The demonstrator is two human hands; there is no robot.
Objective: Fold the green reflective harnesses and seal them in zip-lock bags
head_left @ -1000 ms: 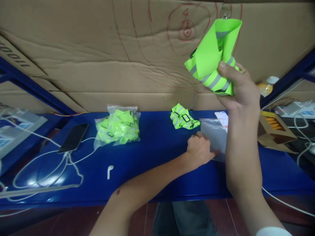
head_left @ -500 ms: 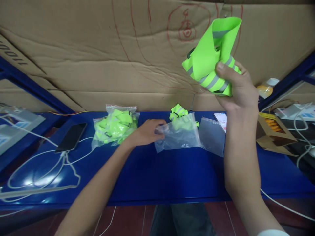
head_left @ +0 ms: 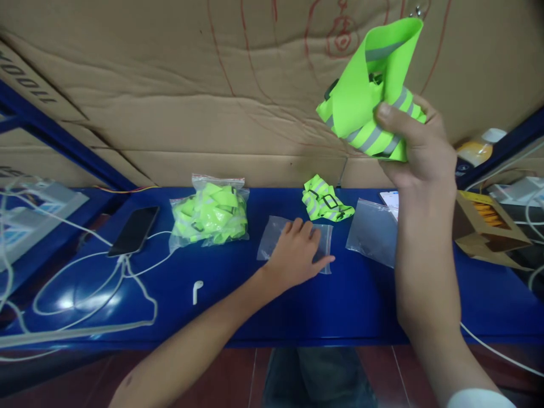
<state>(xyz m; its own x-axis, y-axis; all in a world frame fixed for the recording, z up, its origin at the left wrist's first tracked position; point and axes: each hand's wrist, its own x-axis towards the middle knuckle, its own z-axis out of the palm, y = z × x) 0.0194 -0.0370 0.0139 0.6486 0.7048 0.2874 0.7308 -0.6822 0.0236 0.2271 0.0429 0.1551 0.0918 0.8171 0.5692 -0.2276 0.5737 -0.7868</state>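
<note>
My right hand (head_left: 419,148) is raised at the upper right, closed round a folded neon-green reflective band (head_left: 369,90) with grey stripes. My left hand (head_left: 298,253) lies flat, fingers spread, on an empty clear zip bag (head_left: 274,235) in the middle of the blue shelf (head_left: 238,294). A second folded green band (head_left: 325,199) rests just behind that bag. To its right lies a stack of empty clear bags (head_left: 373,229). A filled bag of green bands (head_left: 209,212) stands to the left.
A black phone (head_left: 134,229) with white cables (head_left: 85,283) lies at the left, and a white earbud (head_left: 197,290) sits near the front edge. A brown cardboard box (head_left: 488,229) stands at the right. Cardboard sheets (head_left: 170,102) form the back wall.
My left hand pulled one clear bag off the stack, carried it leftward, and now presses it flat on the shelf. The right hand has stayed raised with the green band.
</note>
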